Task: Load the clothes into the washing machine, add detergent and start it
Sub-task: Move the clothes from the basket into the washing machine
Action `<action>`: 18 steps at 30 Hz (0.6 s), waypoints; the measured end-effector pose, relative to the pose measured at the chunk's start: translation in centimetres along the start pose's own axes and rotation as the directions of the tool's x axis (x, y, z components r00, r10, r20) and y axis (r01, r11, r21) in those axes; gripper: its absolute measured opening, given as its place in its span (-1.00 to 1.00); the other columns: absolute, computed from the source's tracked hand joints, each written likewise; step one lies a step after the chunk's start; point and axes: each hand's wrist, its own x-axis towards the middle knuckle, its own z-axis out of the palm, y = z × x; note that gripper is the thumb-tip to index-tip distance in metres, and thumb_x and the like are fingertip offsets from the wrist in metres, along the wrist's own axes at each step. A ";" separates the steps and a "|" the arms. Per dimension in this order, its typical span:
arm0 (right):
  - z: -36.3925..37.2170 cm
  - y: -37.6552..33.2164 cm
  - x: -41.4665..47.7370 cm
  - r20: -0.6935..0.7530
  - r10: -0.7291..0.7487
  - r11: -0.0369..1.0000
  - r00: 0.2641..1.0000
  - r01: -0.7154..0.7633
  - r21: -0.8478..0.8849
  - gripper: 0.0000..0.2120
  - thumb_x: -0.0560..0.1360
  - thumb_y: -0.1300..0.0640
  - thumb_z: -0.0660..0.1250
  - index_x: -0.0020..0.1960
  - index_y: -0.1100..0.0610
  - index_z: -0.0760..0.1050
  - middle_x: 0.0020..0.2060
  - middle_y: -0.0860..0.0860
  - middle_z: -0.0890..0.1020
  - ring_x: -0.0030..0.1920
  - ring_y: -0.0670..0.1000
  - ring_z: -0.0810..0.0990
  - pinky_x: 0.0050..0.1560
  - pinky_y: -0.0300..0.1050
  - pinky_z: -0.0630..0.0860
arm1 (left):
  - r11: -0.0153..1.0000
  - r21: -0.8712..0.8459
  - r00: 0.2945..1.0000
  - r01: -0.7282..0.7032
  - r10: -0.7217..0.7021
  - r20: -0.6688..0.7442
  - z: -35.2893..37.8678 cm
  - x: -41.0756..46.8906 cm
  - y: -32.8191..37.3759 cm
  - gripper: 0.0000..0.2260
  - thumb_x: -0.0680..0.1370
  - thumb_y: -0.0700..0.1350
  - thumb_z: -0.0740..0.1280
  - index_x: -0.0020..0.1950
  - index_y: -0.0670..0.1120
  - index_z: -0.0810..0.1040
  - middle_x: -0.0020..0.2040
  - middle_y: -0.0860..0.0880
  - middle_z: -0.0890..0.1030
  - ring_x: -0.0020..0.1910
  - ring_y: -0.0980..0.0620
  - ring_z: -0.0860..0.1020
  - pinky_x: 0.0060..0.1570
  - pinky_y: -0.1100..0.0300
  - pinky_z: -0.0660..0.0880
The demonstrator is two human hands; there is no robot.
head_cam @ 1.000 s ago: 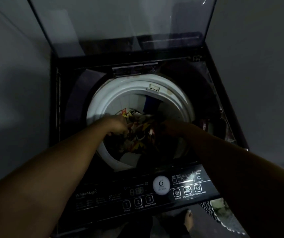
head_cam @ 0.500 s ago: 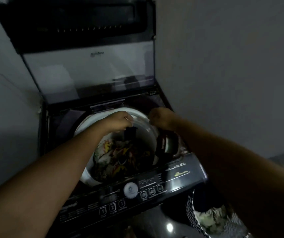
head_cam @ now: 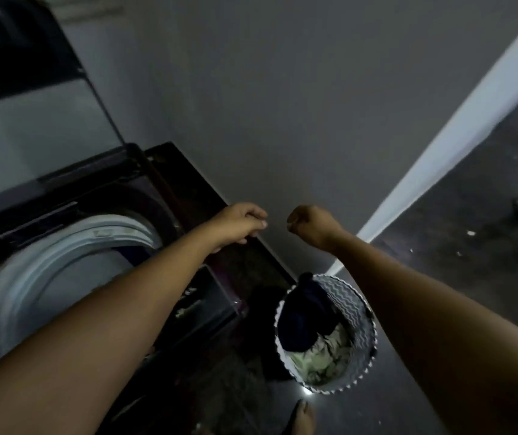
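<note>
The black top-loading washing machine (head_cam: 188, 196) stands at the left with its lid (head_cam: 32, 130) raised. Only the white drum rim (head_cam: 63, 255) shows; my left forearm and the frame edge hide the drum's inside. My left hand (head_cam: 239, 222) hovers over the machine's right edge, fingers loosely curled, holding nothing. My right hand (head_cam: 309, 226) hangs beside it in front of the wall, curled into a fist and empty. Below them on the floor stands a zigzag-patterned laundry basket (head_cam: 361, 312) with a dark blue garment (head_cam: 304, 318) and a pale floral garment (head_cam: 323, 359) inside.
A grey wall (head_cam: 282, 105) runs right beside the machine. A pale door frame (head_cam: 458, 127) slants down to the dark glossy floor (head_cam: 471, 246) at the right. My bare foot (head_cam: 303, 419) shows at the bottom, near the basket.
Both hands have come up out of the drum, leaving the colourful garment inside, and moved right. My view has swung right, from the drum and control panel toward the basket.
</note>
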 end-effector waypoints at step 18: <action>17.0 34.6 0.5 0.279 0.333 0.903 0.900 -0.390 0.180 -0.86 0.43 0.06 0.46 -0.01 -0.02 0.63 0.01 0.06 0.72 0.08 0.11 0.67 0.12 -0.03 0.58 | 0.917 0.073 0.897 0.391 -0.398 0.194 29.4 14.4 -15.8 -0.80 0.60 -0.06 0.35 0.22 -0.01 0.55 0.14 -0.12 0.62 0.15 -0.06 0.60 0.15 -0.03 0.56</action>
